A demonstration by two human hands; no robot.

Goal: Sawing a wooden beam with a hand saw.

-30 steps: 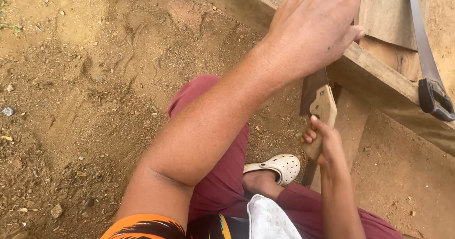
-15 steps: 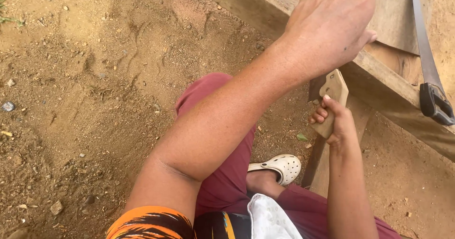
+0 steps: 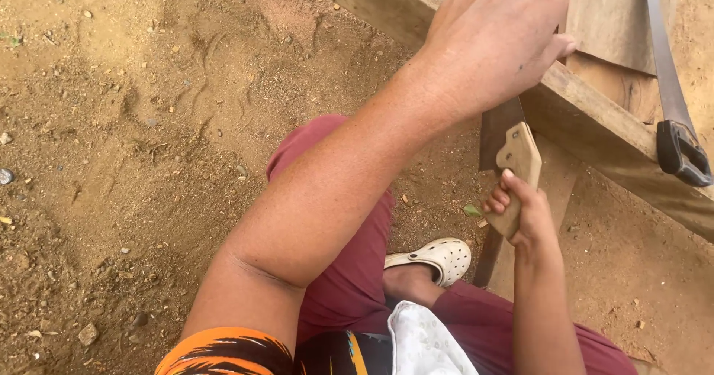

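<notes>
- Pressing down, the left hand (image 3: 500, 44) is lying flat and open on the wooden beam (image 3: 606, 126).
- Just below it, the right hand (image 3: 523, 213) is gripping the saw (image 3: 513, 156) by its pale handle, fingers fully closed.

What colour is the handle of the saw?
Pale tan wood: the saw handle in the right hand, seen in the head view.
</notes>
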